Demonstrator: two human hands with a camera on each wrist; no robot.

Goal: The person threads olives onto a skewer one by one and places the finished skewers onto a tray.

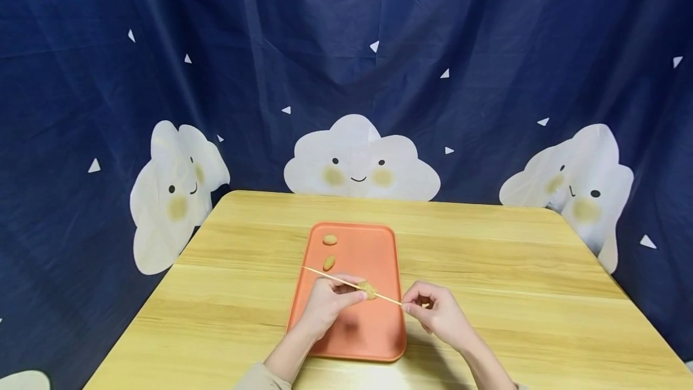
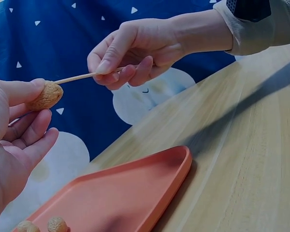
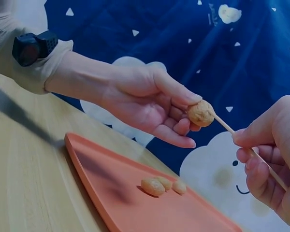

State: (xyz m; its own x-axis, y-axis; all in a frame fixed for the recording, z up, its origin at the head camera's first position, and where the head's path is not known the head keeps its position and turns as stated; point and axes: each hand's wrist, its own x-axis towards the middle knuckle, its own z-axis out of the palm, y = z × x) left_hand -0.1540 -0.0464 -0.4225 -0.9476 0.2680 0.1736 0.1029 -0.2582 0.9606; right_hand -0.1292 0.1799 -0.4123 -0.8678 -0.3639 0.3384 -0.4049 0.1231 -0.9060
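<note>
A golden-brown, wrinkled food ball (image 1: 367,290) is pinched between the thumb and fingers of my left hand (image 1: 331,302), above the coral tray (image 1: 373,336). A thin wooden skewer (image 2: 77,78) meets the ball, and my right hand (image 1: 435,312) pinches it to the right of the ball. In the head view, the skewer shows on both sides of the ball; the wrist views show it only toward the right hand. Similar balls (image 3: 152,187) lie on the tray's surface; the head view shows two of them, near the far left corner (image 1: 329,239).
The tray rests on a light wood-grain table (image 1: 216,312). Behind the table hangs a dark blue curtain (image 1: 335,35) with white clouds and small triangles. Dark devices are strapped on both wrists, one of them a wrist camera (image 3: 34,47).
</note>
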